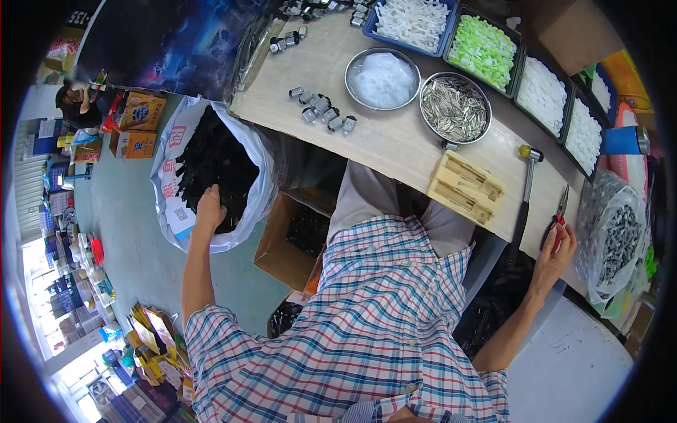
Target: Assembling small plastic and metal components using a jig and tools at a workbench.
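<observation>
Sack (173,180) left of table (395,144); bowls (455,107) on table; bins (484,49) behind bowls; hammer (525,187) right.

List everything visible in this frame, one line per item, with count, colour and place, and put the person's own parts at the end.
Sack of black parts: one, white sack, on the floor left of the bench.
Cardboard box: one, brown, on the floor under the bench edge.
Steel bowls: two, one with white pieces, one with metal pieces, on the bench.
Bins: several, holding white and green parts, along the far bench edge.
Wooden jig: one, pale, near bench edge.
Hammer: one, yellow-headed, beside the jig.
Pliers: one, red-handled, at the right hand.
Clear bag of metal parts: one, far right.
Left hand: in the sack.
Right hand: on the pliers.
</observation>
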